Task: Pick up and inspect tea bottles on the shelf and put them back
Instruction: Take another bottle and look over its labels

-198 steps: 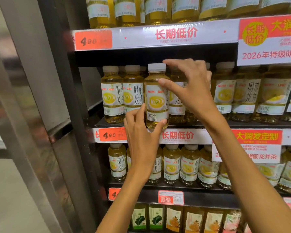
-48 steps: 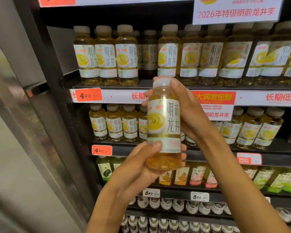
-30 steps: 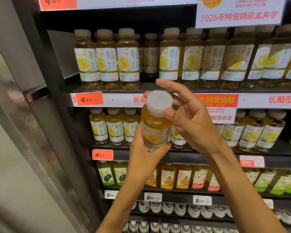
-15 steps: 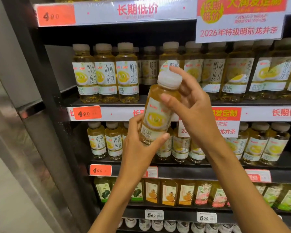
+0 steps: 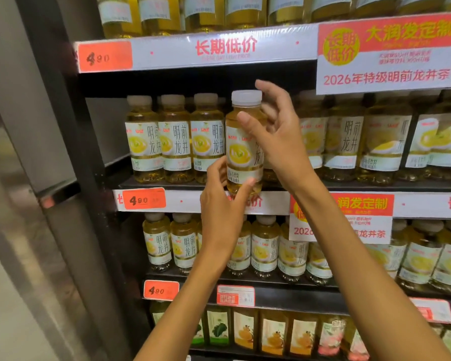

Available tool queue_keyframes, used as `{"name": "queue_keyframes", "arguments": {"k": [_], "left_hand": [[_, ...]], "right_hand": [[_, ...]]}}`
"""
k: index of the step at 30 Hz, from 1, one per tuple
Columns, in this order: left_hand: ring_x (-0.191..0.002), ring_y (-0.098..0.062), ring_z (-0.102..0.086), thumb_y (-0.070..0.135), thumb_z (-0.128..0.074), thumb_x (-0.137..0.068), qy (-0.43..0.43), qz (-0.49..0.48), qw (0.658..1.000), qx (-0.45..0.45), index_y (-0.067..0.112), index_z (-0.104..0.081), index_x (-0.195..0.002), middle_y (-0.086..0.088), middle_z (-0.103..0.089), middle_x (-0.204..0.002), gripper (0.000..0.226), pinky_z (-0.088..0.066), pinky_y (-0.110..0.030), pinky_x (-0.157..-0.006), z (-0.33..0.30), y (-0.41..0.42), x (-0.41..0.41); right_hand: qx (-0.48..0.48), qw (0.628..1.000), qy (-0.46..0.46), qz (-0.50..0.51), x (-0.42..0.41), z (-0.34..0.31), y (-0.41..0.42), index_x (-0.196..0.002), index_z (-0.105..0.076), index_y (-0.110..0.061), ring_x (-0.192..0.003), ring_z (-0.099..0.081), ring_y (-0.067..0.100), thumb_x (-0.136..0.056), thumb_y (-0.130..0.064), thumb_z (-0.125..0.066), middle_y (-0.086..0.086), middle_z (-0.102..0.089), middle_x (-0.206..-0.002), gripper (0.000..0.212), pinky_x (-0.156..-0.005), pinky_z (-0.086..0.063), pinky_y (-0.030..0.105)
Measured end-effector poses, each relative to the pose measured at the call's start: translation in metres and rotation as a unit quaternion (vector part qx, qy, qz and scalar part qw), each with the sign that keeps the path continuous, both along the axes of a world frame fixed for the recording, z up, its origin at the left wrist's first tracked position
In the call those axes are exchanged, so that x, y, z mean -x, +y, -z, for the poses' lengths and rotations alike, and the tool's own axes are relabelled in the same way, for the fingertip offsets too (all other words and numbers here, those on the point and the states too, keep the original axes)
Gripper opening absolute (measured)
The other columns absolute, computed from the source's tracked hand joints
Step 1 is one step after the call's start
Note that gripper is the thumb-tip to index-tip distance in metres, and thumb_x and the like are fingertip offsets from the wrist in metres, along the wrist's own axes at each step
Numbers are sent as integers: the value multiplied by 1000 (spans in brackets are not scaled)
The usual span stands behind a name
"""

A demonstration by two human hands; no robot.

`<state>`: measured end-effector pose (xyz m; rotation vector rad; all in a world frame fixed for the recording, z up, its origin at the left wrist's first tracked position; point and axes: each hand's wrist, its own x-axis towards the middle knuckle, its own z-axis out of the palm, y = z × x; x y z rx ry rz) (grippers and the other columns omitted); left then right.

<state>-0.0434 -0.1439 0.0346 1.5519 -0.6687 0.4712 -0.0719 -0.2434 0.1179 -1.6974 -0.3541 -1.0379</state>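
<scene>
A tea bottle [image 5: 242, 152] with yellow tea, a white cap and a white label stands upright in front of the middle shelf [image 5: 162, 185], level with the gap to the right of three shelved bottles [image 5: 175, 142]. My left hand [image 5: 223, 204] cups its base from below. My right hand [image 5: 276, 134] grips its upper body, thumb on the front and fingers spread behind the cap. Whether the bottle's base touches the shelf board is hidden by my left hand.
More identical tea bottles [image 5: 346, 144] fill the row to the right and the shelf below [image 5: 266, 246]. Orange price tags [image 5: 143, 199] and a promo sign [image 5: 387, 52] hang on shelf edges. A dark metal frame [image 5: 71, 152] bounds the left side.
Both hands have lifted the bottle from chest height up to the middle shelf row and turned it from tilted to upright. The view has tilted upward.
</scene>
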Motion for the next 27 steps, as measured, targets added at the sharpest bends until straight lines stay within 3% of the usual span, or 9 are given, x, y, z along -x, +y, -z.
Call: {"name": "queue_keyframes", "arguments": {"k": [2,5,12,15,19,27], "left_hand": [[-111,5,-52,24,-71,-84,1,-30,1000,4,20,-47,-132,11,-56,-122,54,-41,-7,-93,2,-3,-1],[-119,-12,-51,30,-72,-83,-11,-80,997,3,19,-48,-132,4,-57,-125,55,-46,-30,-99,5,-5,-1],[-118,-12,-44,37,-66,-86,-54,-164,984,-52,14,-48,-136,-3,-47,-127,58,-34,-17,-91,1,-11,-4],[-116,-17,-44,43,-63,-87,-70,-217,968,-102,16,-45,-138,-5,-51,-125,61,-40,-26,-90,-1,-14,-7],[-109,-26,-50,39,-67,-85,-113,-281,942,-146,11,-49,-130,-10,-57,-117,55,-42,-36,-87,-3,-20,-7],[-106,-30,-51,28,-74,-81,-123,-306,930,-163,8,-52,-128,-14,-54,-116,55,-43,-38,-84,-5,-27,-10]], "right_hand": [[22,999,-10,27,-4,1,-1,-135,-40,-6,-121,-51,8,-88,-11,-66,5,-49,-133,54,-100,-46,26],[83,988,-67,115,-5,-1,-6,-128,-46,-5,-119,-52,12,-82,-18,-74,5,-52,-127,55,-98,-48,29],[149,968,-75,186,-5,3,-16,-114,-62,-3,-108,-59,14,-84,-14,-72,7,-62,-114,33,-91,-52,32],[169,957,-64,225,-5,8,-18,-110,-65,-5,-107,-58,16,-85,-15,-71,6,-64,-111,28,-90,-50,33],[208,930,-68,296,-10,11,-19,-111,-65,-9,-110,-51,17,-86,-20,-70,4,-64,-109,28,-87,-40,18],[263,899,-41,347,-16,6,-23,-114,-65,-12,-112,-49,24,-86,-24,-68,3,-65,-112,30,-88,-44,39]]}}
